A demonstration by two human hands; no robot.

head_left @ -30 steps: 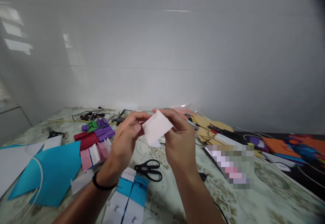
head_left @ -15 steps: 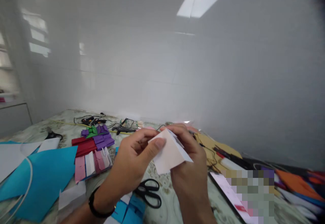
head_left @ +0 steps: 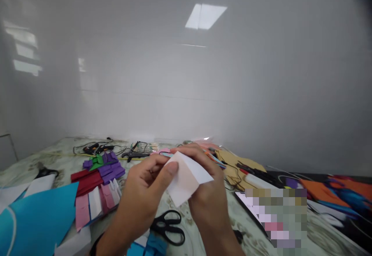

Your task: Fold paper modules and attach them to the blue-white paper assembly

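A small piece of folded white paper (head_left: 183,180) is held up between both hands over the table. My left hand (head_left: 149,186) pinches its left edge, thumb flat on the near face and fingers behind. Around the paper's far and right side curls my right hand (head_left: 207,182), its fingertips partly hidden behind the sheet. A crease runs down the paper, with one panel angled to the right. Below the hands lie black-handled scissors (head_left: 168,227), their blades out of sight under the left forearm, beside blue paper pieces (head_left: 155,245).
Blue sheets (head_left: 43,213) and folded pink, white, red and purple paper (head_left: 112,172) lie on the left. Glue guns (head_left: 91,148) with cords rest at the back. On the right are a tablet (head_left: 252,217), partly pixelated, brown paper (head_left: 232,167) and orange sheets (head_left: 316,190).
The folded paper has turned, its right panel now facing me more openly. Both hands remain on it. The whole view has shifted slightly right, so table items appear further left.
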